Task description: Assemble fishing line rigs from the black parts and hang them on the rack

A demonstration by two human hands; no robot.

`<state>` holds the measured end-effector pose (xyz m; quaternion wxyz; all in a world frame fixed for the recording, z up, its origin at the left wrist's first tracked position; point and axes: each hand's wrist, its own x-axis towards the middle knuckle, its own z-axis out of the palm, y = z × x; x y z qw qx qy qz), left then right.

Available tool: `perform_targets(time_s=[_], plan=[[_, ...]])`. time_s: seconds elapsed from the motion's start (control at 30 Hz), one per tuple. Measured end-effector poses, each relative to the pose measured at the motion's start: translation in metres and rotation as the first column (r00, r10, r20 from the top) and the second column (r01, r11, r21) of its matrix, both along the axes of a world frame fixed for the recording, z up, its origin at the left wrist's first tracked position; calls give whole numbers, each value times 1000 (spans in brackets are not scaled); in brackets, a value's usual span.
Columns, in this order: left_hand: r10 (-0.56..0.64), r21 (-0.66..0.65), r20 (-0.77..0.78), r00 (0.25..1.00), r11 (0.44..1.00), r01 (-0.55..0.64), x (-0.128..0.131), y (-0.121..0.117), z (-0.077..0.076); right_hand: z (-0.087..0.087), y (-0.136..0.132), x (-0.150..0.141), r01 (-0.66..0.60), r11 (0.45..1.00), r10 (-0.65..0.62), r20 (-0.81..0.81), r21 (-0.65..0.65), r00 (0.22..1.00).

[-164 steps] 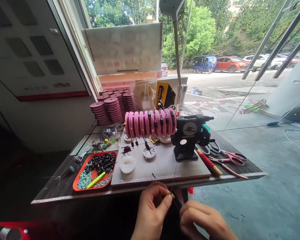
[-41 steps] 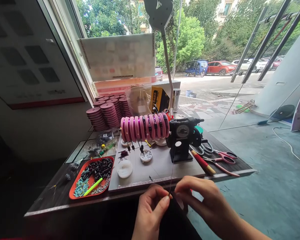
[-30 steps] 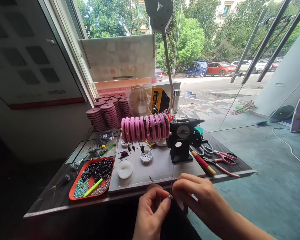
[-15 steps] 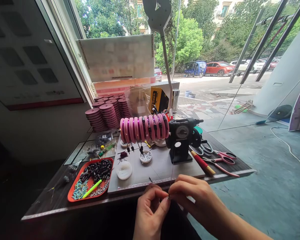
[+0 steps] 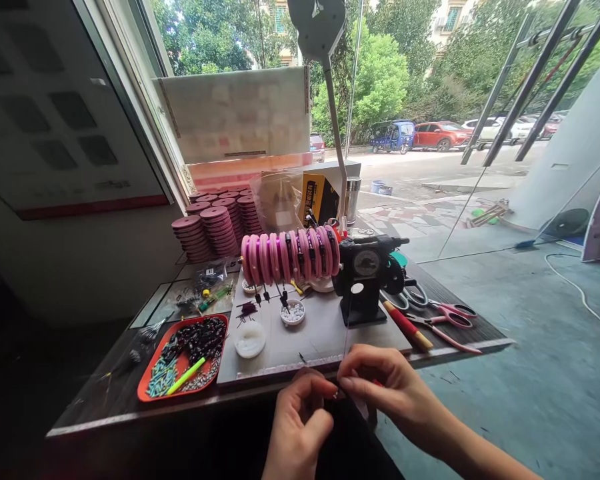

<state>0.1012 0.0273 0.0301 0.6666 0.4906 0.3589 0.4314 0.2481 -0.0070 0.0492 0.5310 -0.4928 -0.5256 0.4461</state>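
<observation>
My right hand (image 5: 380, 377) is closed in a pinch on a thin line (image 5: 348, 333) that runs down from the winding machine. Just to its left, my left hand (image 5: 303, 417) is curled, with a tiny shiny piece at its fingertips, too small to name. Both hands are close together in front of the board's near edge. Beyond them stands the black hand-crank winder (image 5: 365, 273), its shaft loaded with a row of pink spools (image 5: 290, 257). Black clips or stoppers (image 5: 284, 300) hang below the spools on short strands.
An orange tray (image 5: 141, 387) of small black, teal and silver parts sits at left. On the grey board (image 5: 280, 353) are a white dish (image 5: 250, 340) and a bowl of white beads (image 5: 293, 312). Scissors (image 5: 450, 313) and a red-handled tool (image 5: 407, 325) lie right. Pink spools (image 5: 215, 230) are stacked behind.
My right fingers have shifted slightly up and opened a small gap from the left hand. The left thumb has moved down from the fingertips. The view has shifted slightly.
</observation>
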Motion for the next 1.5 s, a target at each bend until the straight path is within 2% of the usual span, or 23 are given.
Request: perform_targets(time_s=[0.17, 0.37, 0.7, 0.83, 0.97, 1.23, 1.33, 1.5], plan=[[34, -41, -19, 999, 999, -34, 0, 0, -5, -1, 1, 0, -21, 1000, 21, -14, -6, 1000], [25, -69, -49, 998, 997, -28, 0, 0, -2, -4, 2, 0, -22, 1000, 22, -51, -8, 998], [1, -101, -25, 1000, 995, -3, 1, 0, -2, 2, -1, -3, -12, 999, 8, 134, 30, 991], [-4, -156, 6, 1000, 988, 5, 2, -1, 0, 2, -1, -3, -17, 1000, 17, 62, 2, 998], [-21, -158, 17, 1000, 987, 23, 3, -1, 1, 1, -1, -3, 5, 1000, -5, 30, 10, 1000], [-33, -139, 18, 999, 990, 35, 3, 0, -3, 1, -3, -2, 23, 997, -35, 185, 69, 982], [-25, -128, 13, 1000, 991, 27, 3, 0, -3, 2, -4, -3, 16, 997, -30, 195, 70, 980], [-70, -131, 64, 995, 988, 78, 3, 1, -3, 3, -1, -3, 1, 999, -11, 214, 48, 977]])
